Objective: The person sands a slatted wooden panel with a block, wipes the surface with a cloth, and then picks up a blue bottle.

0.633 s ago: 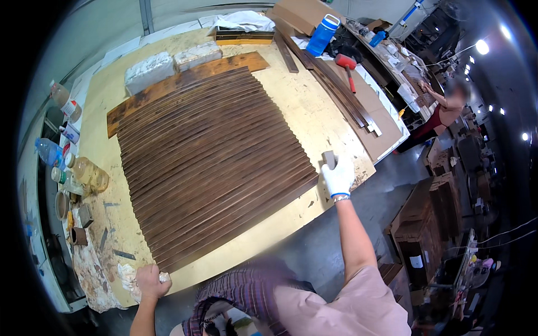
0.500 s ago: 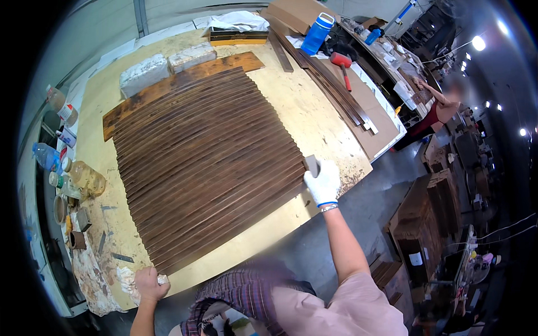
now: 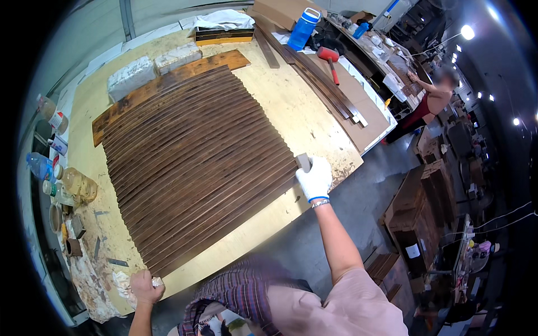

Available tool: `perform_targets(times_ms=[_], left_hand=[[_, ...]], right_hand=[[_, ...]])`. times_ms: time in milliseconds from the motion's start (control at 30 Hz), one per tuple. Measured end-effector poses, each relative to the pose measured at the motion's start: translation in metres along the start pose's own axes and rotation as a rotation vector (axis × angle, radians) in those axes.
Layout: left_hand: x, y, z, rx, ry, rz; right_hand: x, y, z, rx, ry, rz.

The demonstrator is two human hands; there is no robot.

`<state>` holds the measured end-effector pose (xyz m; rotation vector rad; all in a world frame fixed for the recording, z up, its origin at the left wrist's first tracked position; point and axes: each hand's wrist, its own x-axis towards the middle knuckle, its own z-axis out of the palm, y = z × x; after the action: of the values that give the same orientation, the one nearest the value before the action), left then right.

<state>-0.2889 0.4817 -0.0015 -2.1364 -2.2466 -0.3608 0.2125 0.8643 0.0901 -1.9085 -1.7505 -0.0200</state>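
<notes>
White knit gloves the right hand (image 3: 315,178), its grip clamped on a small grey block (image 3: 303,162) at the right ends of the dark brown slats (image 3: 196,162); that arm reaches forward from the lower right. The bare left hand (image 3: 145,288) is curled in a fist around a crumpled rag (image 3: 121,281) by the slats' near-left corner. The slats lie side by side on the table (image 3: 314,123). A stained plank (image 3: 101,124) runs along their far edge, bottles (image 3: 78,183) crowd the left, and a red mallet (image 3: 328,54) lies far right.
</notes>
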Motion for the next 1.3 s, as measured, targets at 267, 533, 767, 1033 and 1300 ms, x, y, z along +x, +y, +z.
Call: perform_targets(times_ms=[267, 533, 767, 1033, 1300], left_hand=[[-0.009, -0.001, 0.0, 0.001, -0.015, -0.021], [-0.002, 0.002, -0.002, 0.016, -0.004, -0.009], [0.004, 0.005, -0.003, -0.018, 0.036, 0.009], [-0.001, 0.003, -0.003, -0.016, 0.028, 0.021], [0.002, 0.008, -0.01, -0.021, 0.032, 0.029]], right_hand=[[-0.058, -0.065, -0.012, 0.203, -0.169, -0.247], [-0.057, -0.051, -0.01, 0.056, -0.266, -0.228], [0.016, 0.024, -0.001, -0.192, -0.071, -0.105], [0.019, 0.03, -0.007, -0.149, -0.062, -0.1], [-0.1, -0.092, 0.0, 0.195, -0.173, -0.386]])
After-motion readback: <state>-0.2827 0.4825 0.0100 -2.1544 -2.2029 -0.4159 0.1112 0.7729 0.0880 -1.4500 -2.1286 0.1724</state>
